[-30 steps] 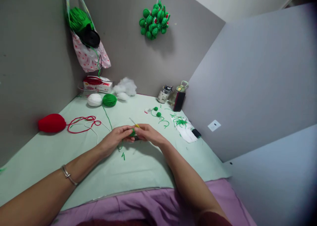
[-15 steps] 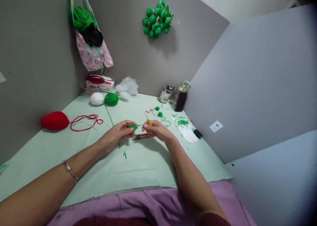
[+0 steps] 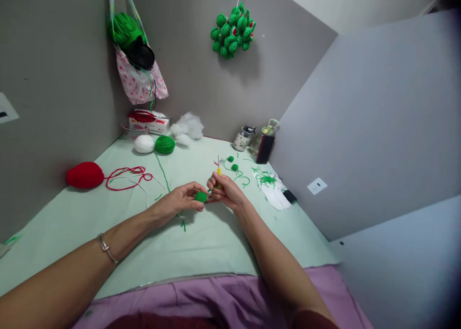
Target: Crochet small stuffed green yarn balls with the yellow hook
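Observation:
My left hand (image 3: 187, 197) has its fingers closed around a small green crocheted piece (image 3: 200, 197) above the table. Just to its right, my right hand (image 3: 225, 189) grips a crochet hook with a yellow handle (image 3: 219, 172), its thin metal shaft pointing up. The two hands almost meet, and whether yarn runs between them is hard to see. Part of a pair of red-handled thread snips (image 3: 212, 201) shows below my right hand; most of it is hidden. Short green yarn scraps (image 3: 184, 225) lie on the pale green tabletop below my left hand.
A red yarn ball (image 3: 85, 175), a white ball (image 3: 144, 144) and a green ball (image 3: 165, 145) stand left and back. White stuffing (image 3: 187, 127) lies behind. Two small green balls (image 3: 235, 167), yarn clippings (image 3: 266, 179), a phone (image 3: 265, 149) and a jar (image 3: 242, 139) are to the right.
My left hand has moved right, close to my right hand. The crochet hook has turned more upright. The thread snips, plainly visible before, are now mostly covered by my hands.

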`<state>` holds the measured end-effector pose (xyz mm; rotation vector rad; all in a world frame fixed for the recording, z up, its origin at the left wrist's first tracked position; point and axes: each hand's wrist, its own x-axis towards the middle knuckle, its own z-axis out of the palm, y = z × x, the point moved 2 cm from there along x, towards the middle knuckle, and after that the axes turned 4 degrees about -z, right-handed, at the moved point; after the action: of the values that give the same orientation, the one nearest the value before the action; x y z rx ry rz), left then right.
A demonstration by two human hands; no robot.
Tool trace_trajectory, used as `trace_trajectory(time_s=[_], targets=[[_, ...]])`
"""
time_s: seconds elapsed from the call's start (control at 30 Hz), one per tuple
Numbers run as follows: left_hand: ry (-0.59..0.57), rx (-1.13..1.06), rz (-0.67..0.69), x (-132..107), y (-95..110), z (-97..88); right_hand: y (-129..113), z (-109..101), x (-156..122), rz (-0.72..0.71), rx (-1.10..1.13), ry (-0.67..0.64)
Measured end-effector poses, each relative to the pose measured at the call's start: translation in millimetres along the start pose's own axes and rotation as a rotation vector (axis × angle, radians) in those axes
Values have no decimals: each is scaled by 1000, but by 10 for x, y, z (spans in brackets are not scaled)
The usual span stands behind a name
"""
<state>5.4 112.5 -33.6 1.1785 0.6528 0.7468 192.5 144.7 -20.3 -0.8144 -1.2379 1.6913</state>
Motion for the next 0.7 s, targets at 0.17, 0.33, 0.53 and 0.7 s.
trace_trajectory(time_s=[0.17,0.33,0.53,0.7], targets=[[10,-7,-15,12,-34,-20,3,4,-12,19,-25,-8],[62,-4,-11,32,-38,-51,-8,-14,-7,-5,-74,18],[127,12,19,38,8,-116,-58,-73,-61,16,-200,-37],[131,14,22,43,24,-136,-46,-60,-97,92,-278,-141]])
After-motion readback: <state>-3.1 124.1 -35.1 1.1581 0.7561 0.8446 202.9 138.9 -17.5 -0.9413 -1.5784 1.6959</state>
